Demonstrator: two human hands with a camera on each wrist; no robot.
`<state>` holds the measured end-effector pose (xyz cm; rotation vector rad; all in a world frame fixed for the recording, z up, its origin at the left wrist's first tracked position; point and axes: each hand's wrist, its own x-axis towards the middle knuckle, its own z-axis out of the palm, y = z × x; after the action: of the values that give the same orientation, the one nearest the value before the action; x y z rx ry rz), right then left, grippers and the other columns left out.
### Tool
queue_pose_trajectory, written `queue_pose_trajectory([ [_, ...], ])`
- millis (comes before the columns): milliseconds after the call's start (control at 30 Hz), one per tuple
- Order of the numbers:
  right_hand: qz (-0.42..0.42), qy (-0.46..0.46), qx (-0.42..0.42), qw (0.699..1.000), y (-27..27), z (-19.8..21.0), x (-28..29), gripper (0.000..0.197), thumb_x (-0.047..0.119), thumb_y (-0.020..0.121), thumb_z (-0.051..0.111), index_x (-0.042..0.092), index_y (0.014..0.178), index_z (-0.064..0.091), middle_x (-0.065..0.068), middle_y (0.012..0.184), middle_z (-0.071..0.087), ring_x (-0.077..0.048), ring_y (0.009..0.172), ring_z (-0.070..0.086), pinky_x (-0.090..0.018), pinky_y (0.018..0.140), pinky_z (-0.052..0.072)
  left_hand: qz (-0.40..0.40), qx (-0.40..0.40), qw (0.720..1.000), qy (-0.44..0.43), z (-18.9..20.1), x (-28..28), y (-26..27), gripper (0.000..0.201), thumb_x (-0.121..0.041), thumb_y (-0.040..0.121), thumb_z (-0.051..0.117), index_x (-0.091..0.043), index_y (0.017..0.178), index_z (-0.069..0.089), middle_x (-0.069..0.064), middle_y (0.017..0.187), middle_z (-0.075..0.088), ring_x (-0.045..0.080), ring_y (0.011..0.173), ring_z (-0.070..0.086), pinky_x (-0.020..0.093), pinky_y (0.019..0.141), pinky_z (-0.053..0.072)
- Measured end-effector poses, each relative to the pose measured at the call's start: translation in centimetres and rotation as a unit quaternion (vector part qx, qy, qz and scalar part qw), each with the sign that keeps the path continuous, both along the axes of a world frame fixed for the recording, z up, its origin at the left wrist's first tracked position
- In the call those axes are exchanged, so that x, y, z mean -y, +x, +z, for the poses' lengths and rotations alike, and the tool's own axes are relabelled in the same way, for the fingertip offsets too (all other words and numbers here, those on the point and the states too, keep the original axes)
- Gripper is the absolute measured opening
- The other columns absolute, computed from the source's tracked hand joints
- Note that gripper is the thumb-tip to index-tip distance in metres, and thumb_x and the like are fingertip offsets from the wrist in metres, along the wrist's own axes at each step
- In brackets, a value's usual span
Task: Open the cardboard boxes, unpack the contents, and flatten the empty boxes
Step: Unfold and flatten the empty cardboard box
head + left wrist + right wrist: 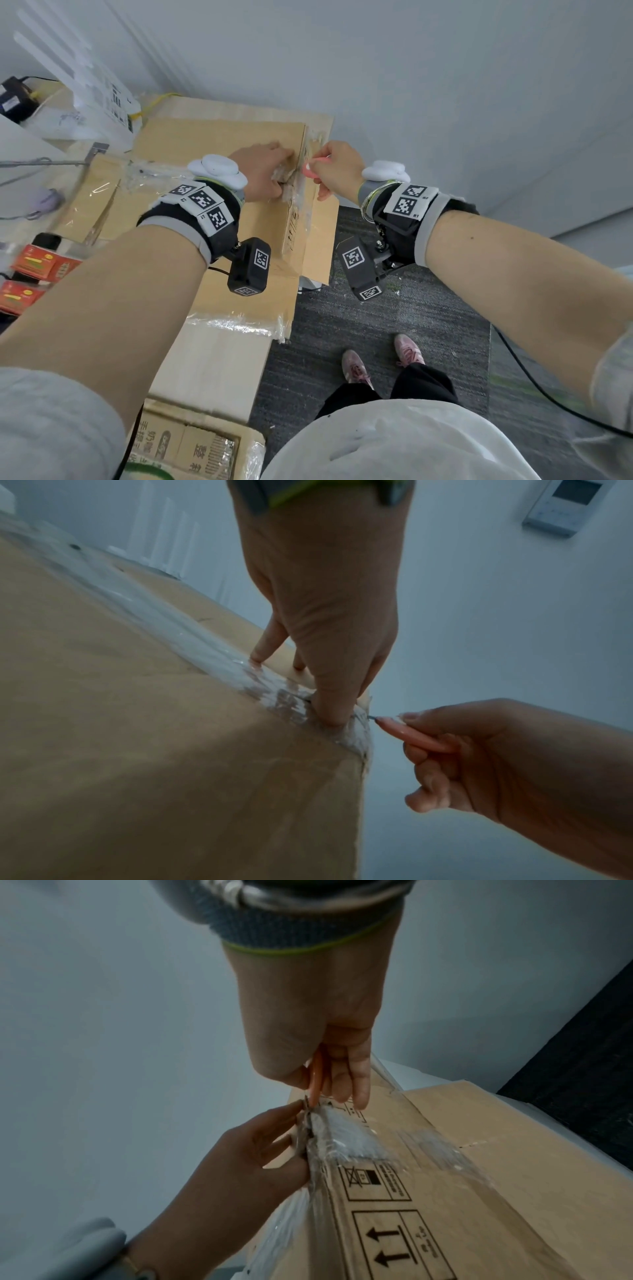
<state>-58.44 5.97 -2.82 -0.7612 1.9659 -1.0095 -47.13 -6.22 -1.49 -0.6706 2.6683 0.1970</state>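
A large brown cardboard box (219, 144) lies on the table, its seams sealed with clear tape (205, 653). My left hand (263, 171) presses on the box top at its right edge, fingers fairly straight, thumb on the crumpled tape at the corner. The same left hand (325, 669) shows fingertips down on the tape. My right hand (332, 171) grips a small pink cutter (315, 168) beside that edge. The cutter (411, 734) has its tip touching the tape next to my left thumb. The box side (445, 1177) carries printed up-arrows.
Red packets (44, 263) lie at the table's left. A white router (102, 99) and black adapter (15, 99) stand at the back left. Another printed box (191, 445) sits near me. Grey carpet (394, 308) and my pink shoes (407, 349) are to the right.
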Motion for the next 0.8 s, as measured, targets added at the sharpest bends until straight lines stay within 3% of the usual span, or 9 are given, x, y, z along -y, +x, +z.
queue_pose_trajectory([
  [133, 0.05, 0.01, 0.001, 0.999, 0.4, 0.3, 0.2, 0.009, 0.011, 0.088, 0.048, 0.014, 0.085, 0.056, -0.005, 0.069, 0.068, -0.028, 0.07, 0.072, -0.035, 0.072, 0.059, 0.004, -0.009, 1.0, 0.001, 0.0, -0.1, 0.1, 0.05, -0.023, 0.081, 0.062, -0.017, 0.128, 0.048, 0.007, 0.121, 0.049, 0.032, 0.105, 0.053, 0.035, 0.073, 0.041],
  [200, 0.047, 0.016, -0.019, 0.999, 0.4, 0.5, 0.3, 0.014, 0.01, 0.088, 0.048, 0.016, 0.076, 0.054, -0.012, 0.076, 0.071, -0.029, 0.071, 0.072, -0.039, 0.075, 0.059, 0.007, -0.007, 1.0, -0.003, 0.1, -0.2, 0.1, 0.054, -0.023, 0.082, 0.062, -0.017, 0.133, 0.045, 0.008, 0.127, 0.048, 0.033, 0.111, 0.052, 0.038, 0.078, 0.044],
  [300, 0.076, 0.016, -0.01, 0.997, 0.2, 0.8, 0.0, 0.02, 0.01, 0.092, 0.049, 0.016, 0.073, 0.055, -0.012, 0.08, 0.069, -0.028, 0.064, 0.069, -0.031, 0.064, 0.059, 0.009, 0.0, 1.0, -0.007, 0.3, -0.3, -0.1, 0.06, -0.022, 0.083, 0.062, -0.016, 0.139, 0.042, 0.009, 0.137, 0.045, 0.033, 0.118, 0.05, 0.042, 0.088, 0.046],
  [400, 0.101, 0.028, -0.035, 0.994, 0.3, 0.4, 0.1, 0.017, 0.01, 0.093, 0.048, 0.008, 0.081, 0.059, -0.005, 0.076, 0.069, -0.021, 0.057, 0.069, -0.027, 0.064, 0.058, 0.016, 0.001, 1.0, -0.001, 0.3, -0.3, -0.2, 0.062, -0.018, 0.083, 0.06, -0.017, 0.142, 0.039, 0.007, 0.137, 0.045, 0.033, 0.121, 0.048, 0.04, 0.088, 0.044],
  [467, 0.088, 0.028, -0.049, 0.995, 0.1, 0.3, 0.0, 0.015, 0.011, 0.094, 0.047, 0.013, 0.084, 0.058, 0.0, 0.069, 0.067, -0.02, 0.057, 0.069, -0.026, 0.061, 0.057, 0.018, -0.002, 1.0, 0.001, 0.4, -0.4, -0.2, 0.062, -0.017, 0.083, 0.06, -0.017, 0.141, 0.039, 0.007, 0.136, 0.045, 0.033, 0.121, 0.048, 0.039, 0.086, 0.043],
  [567, 0.131, 0.023, 0.0, 0.991, 0.1, 0.7, -0.1, 0.016, 0.01, 0.094, 0.051, 0.016, 0.08, 0.057, -0.009, 0.077, 0.069, -0.024, 0.067, 0.07, -0.024, 0.057, 0.055, 0.025, -0.007, 1.0, 0.009, 0.2, -0.4, -0.1, 0.062, -0.018, 0.082, 0.061, -0.018, 0.14, 0.04, 0.005, 0.133, 0.045, 0.032, 0.118, 0.049, 0.037, 0.083, 0.043],
  [667, 0.129, 0.021, -0.017, 0.991, -0.1, 0.9, -0.2, 0.011, 0.009, 0.094, 0.05, 0.011, 0.087, 0.058, -0.011, 0.081, 0.071, -0.023, 0.067, 0.071, -0.028, 0.062, 0.057, 0.034, -0.003, 0.999, 0.014, 0.2, -0.4, -0.2, 0.065, -0.017, 0.083, 0.06, -0.018, 0.143, 0.036, 0.006, 0.14, 0.042, 0.033, 0.124, 0.046, 0.042, 0.092, 0.044],
  [733, 0.142, 0.024, -0.006, 0.99, -0.2, 1.0, -0.3, 0.007, 0.011, 0.096, 0.051, 0.008, 0.095, 0.057, -0.013, 0.078, 0.069, -0.017, 0.063, 0.069, -0.025, 0.056, 0.056, 0.048, -0.008, 0.999, 0.021, 0.2, -0.6, -0.1, 0.066, -0.014, 0.084, 0.059, -0.017, 0.145, 0.034, 0.007, 0.144, 0.039, 0.033, 0.128, 0.043, 0.042, 0.097, 0.043],
  [800, 0.142, 0.033, -0.026, 0.989, -0.5, 1.3, -0.5, 0.01, 0.012, 0.096, 0.052, 0.006, 0.091, 0.059, -0.008, 0.073, 0.066, -0.005, 0.046, 0.061, -0.018, 0.046, 0.049, 0.081, -0.029, 0.996, 0.03, 0.3, -0.8, 0.3, 0.066, -0.011, 0.087, 0.056, -0.014, 0.147, 0.031, 0.009, 0.147, 0.039, 0.032, 0.131, 0.041, 0.039, 0.099, 0.039],
])
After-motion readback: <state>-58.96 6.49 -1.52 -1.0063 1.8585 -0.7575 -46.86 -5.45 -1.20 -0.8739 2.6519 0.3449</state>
